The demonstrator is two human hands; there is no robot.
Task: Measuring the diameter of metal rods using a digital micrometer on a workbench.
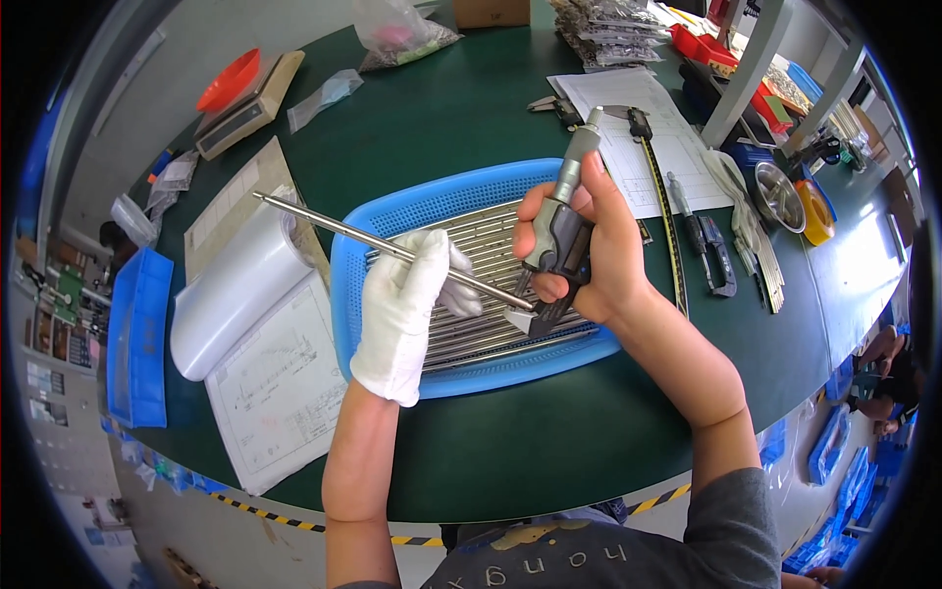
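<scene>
The left hand (404,309), in a white glove (391,344), had its fingers pinching a shiny metal rod (339,228) over a blue basket (347,285) of more rods (481,339) on the green surface (549,442), while the bare fingers of the right hand (613,245) curled around a digital micrometer (561,236) at the rod's right end.

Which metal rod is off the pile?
The rod in the gloved left hand, slanting across the blue basket's left rim, one end at the right hand's micrometer. The other rods lie in the basket.
</scene>
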